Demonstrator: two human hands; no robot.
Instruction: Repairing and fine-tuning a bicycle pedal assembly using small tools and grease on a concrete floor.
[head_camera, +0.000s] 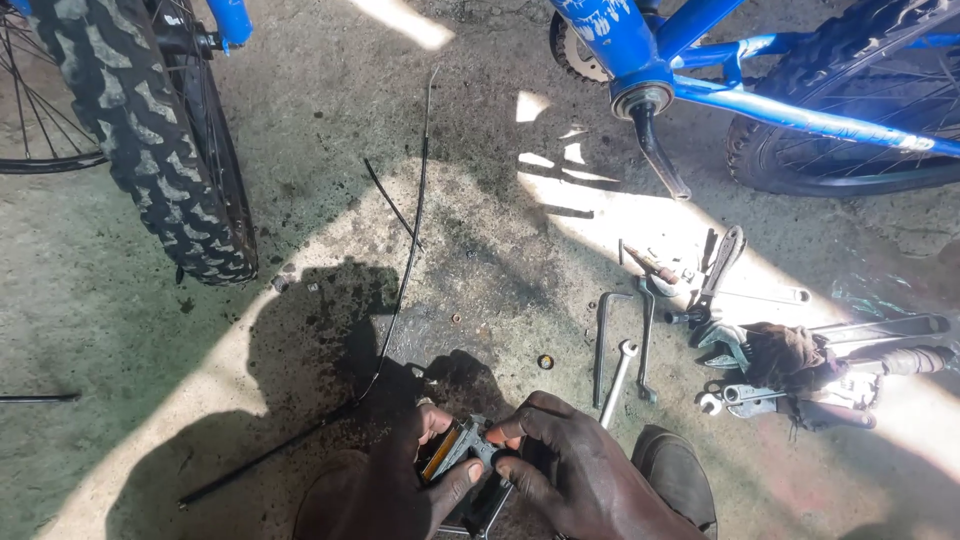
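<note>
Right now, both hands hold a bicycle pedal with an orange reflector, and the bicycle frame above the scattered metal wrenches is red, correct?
Not quite: the bicycle frame is blue, not red, as the head view shows. The rest holds: the left hand and right hand hold the bicycle pedal with an orange reflector, and scattered metal wrenches lie below the frame.

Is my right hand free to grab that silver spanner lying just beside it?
Probably not yet. The right hand and left hand both grip the pedal. The spanner lies close on bare floor with nothing over it, so the path looks open once the hand lets go.
</note>
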